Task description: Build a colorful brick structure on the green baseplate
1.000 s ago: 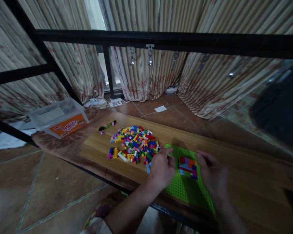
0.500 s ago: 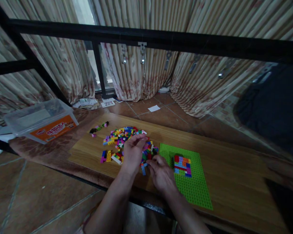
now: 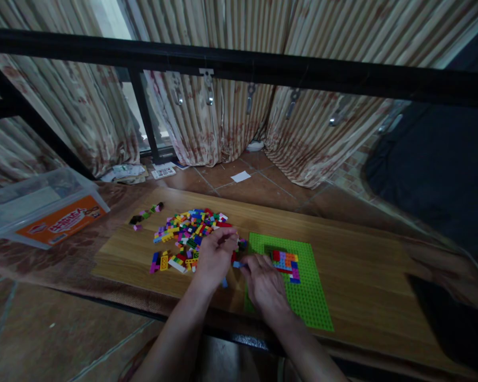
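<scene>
A heap of small multicoloured plastic bricks [image 3: 187,233] lies on a light wooden board [image 3: 123,265]. My left hand [image 3: 215,260] hovers curled over the heap's near right edge, and I cannot tell whether it holds a brick. My right hand [image 3: 264,289] sits beside it, with a small blue brick [image 3: 236,264] at its fingertips. To the right lies a green studded baseplate [image 3: 298,302], its lower left corner under my right hand. A patch of joined bricks [image 3: 285,265] in red, blue, orange and purple stands on the plate.
A clear plastic box with an orange label [image 3: 43,212] stands at the far left, beyond the board. A short row of bricks [image 3: 145,214] lies near the board's far left. Black metal bars [image 3: 239,63] cross above, with curtains and a tiled floor behind.
Both hands have moved left from the baseplate to the heap's edge. A blue brick now sits at my right fingertips. The whole scene has shifted left in view as my head turned.
</scene>
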Available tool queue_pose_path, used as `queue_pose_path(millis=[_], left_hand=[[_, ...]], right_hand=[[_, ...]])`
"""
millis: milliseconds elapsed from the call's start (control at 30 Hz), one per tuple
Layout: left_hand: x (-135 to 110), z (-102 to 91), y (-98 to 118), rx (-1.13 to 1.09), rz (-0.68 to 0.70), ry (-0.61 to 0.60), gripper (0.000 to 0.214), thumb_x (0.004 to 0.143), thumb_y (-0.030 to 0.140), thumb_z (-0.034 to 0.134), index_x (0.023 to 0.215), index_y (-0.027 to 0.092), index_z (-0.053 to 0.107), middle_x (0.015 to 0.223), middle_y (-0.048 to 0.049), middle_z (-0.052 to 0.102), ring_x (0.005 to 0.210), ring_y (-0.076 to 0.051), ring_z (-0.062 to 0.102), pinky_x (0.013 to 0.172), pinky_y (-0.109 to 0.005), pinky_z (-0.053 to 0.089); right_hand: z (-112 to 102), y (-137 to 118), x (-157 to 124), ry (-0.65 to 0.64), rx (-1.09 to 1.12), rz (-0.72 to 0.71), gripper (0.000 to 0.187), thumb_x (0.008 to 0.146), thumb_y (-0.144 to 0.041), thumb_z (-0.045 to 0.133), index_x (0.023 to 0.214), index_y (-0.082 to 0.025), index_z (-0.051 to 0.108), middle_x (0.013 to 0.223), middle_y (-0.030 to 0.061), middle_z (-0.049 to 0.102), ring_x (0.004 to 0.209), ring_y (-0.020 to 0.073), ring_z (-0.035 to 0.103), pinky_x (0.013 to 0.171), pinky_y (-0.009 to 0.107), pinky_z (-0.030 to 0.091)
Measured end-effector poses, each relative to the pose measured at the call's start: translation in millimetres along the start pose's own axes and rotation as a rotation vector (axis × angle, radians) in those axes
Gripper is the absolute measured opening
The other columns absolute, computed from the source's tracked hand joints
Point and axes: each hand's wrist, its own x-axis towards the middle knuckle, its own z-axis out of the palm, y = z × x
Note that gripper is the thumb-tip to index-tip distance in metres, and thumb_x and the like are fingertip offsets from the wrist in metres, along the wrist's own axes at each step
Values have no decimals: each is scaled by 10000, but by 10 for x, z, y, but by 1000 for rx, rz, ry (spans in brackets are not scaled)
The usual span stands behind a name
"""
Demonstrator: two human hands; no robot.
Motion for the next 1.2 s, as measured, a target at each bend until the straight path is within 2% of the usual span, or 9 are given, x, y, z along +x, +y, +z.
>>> queue_pose_path(millis=[167, 267, 333, 500, 633, 733, 833, 900, 1200], left_hand=[[-56, 80, -100, 316, 137, -171, 239, 833, 323, 543, 939, 175, 697, 861, -41, 702, 768, -161, 627, 709, -251, 476], [-109, 157, -119, 338, 123, -356, 258, 861, 336, 507, 890, 180, 711, 753, -20, 681, 698, -154, 614, 664, -247, 474], [-138, 223, -127, 283, 111, -417, 240, 857, 314, 516, 885, 182, 714, 719, -13, 671, 678, -150, 608, 648, -243, 475], [-202, 422, -145, 214, 132, -401, 163, 805, 218, 572, 882, 182, 711, 797, -21, 700, 750, -153, 625, 699, -238, 479], [-273, 572, -183, 286, 149, -420, 187, 821, 210, 548, 913, 210, 711, 814, -11, 703, 732, -146, 623, 679, -234, 474], [-285, 631, -229, 417, 166, -336, 213, 831, 222, 533, 965, 226, 699, 832, -11, 703, 699, -144, 619, 649, -240, 472], [-233, 646, -280, 527, 177, -211, 260, 835, 227, 515, 1041, 197, 673, 913, -44, 707, 737, -159, 632, 672, -262, 484], [-183, 656, -314, 565, 154, -176, 307, 840, 232, 506, 1106, 175, 648, 948, -64, 705, 756, -166, 637, 688, -275, 494], [-82, 800, -372, 613, 66, -238, 324, 856, 251, 508, 1146, 204, 644, 942, -33, 709, 821, -165, 642, 767, -272, 511]], right_hand=[[-147, 145, -78, 112, 85, 12, 144, 942, -215, 441, 968, -219, 583, 887, 54, 654, 834, 209, 599, 721, 322, 466], [-263, 259, -114, 160, 200, 29, 145, 942, -236, 454, 975, -227, 595, 913, 52, 665, 859, 192, 622, 754, 310, 482], [-336, 342, -146, 170, 290, 69, 134, 930, -266, 484, 975, -237, 607, 931, 48, 673, 869, 188, 633, 779, 310, 491], [-503, 551, -266, 149, 490, 206, 191, 900, -348, 537, 1025, -249, 642, 991, 41, 682, 901, 184, 645, 785, 296, 505], [-643, 713, -354, 109, 485, 222, 167, 900, -338, 536, 937, -258, 678, 933, 26, 685, 878, 181, 643, 784, 291, 495], [-696, 855, -388, 108, 441, 240, 164, 895, -319, 535, 881, -253, 684, 912, 29, 670, 857, 182, 638, 768, 290, 489], [-677, 1004, -387, 120, 401, 289, 162, 883, -301, 546, 829, -235, 683, 887, 29, 642, 833, 177, 626, 768, 294, 476], [-636, 1079, -369, 111, 413, 317, 148, 871, -295, 560, 829, -228, 685, 876, 25, 634, 820, 172, 617, 769, 297, 469], [-505, 1138, -250, 89, 536, 328, 117, 832, -281, 585, 815, -222, 686, 811, 13, 622, 762, 164, 598, 715, 293, 462]])
